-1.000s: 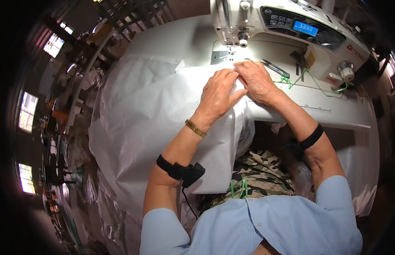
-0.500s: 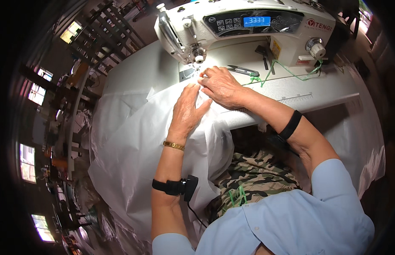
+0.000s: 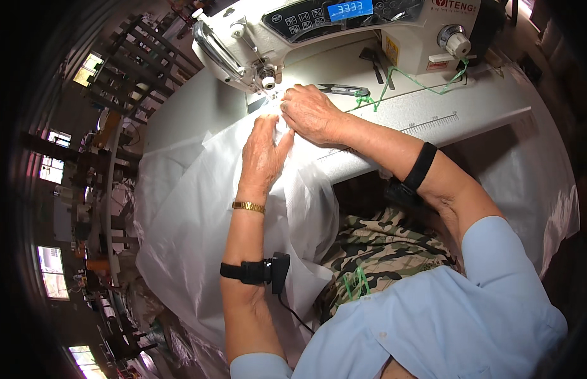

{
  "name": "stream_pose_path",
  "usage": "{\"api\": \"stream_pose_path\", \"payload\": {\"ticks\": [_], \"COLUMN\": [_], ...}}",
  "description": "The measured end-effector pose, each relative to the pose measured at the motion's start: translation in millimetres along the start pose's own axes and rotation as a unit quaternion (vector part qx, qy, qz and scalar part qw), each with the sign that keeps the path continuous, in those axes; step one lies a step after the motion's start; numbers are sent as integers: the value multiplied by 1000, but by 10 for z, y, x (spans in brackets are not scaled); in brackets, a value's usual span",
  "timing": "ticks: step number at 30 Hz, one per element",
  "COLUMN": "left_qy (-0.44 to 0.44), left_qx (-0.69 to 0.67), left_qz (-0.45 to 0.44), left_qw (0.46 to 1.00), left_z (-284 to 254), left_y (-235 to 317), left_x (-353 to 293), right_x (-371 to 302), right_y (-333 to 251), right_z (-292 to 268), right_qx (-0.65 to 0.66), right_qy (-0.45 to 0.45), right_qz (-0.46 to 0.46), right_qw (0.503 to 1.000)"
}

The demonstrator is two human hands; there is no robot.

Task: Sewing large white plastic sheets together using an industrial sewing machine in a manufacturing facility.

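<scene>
A large sheet of thin, white, slightly see-through material (image 3: 192,189) lies over the left part of the sewing machine table and hangs down in folds toward my lap. Close in front of the needle area of a white sewing machine (image 3: 363,54), my left hand (image 3: 262,156) is closed on the sheet's gathered edge, its thumb on the right side. My right hand (image 3: 311,114) pinches the same edge just beside it, fingers bent and nearest to the presser foot. Bright lamp light and my fingers hide the exact edge under the needle.
Behind my right hand lie thread snips (image 3: 344,90) and a dark small tool (image 3: 373,63). Green strips (image 3: 385,88) trail across the table to the machine's knob (image 3: 458,43). A ruler scale (image 3: 426,125) runs along the front. Racks (image 3: 145,54) stand at far left.
The view has shifted, so machine and hands appear farther left and higher. My left thumb has come nearer to its fingers. Both hands stay at the sheet's edge by the needle.
</scene>
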State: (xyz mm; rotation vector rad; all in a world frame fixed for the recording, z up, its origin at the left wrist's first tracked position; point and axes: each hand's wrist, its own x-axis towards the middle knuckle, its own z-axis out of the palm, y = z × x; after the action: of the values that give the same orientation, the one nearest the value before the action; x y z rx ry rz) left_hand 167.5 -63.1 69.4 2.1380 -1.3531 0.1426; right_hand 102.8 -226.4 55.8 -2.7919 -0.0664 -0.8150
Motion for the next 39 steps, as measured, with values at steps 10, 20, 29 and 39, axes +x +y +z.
{"api": "stream_pose_path", "payload": {"ticks": [10, 20, 29, 39], "left_qy": [18, 12, 1, -8], "left_qx": [23, 35, 35, 23], "left_qz": [-3, -5, 14, -14], "left_qw": [1000, 999, 999, 1000], "left_z": [99, 67, 15, 11], "left_y": [-117, -96, 56, 1], "left_x": [152, 66, -114, 29], "right_x": [172, 253, 249, 186], "right_y": [171, 205, 268, 182], "right_z": [52, 126, 184, 48], "right_qx": [328, 419, 411, 346], "right_qy": [134, 133, 142, 110], "right_qz": [157, 217, 196, 188], "right_qw": [922, 872, 879, 913]}}
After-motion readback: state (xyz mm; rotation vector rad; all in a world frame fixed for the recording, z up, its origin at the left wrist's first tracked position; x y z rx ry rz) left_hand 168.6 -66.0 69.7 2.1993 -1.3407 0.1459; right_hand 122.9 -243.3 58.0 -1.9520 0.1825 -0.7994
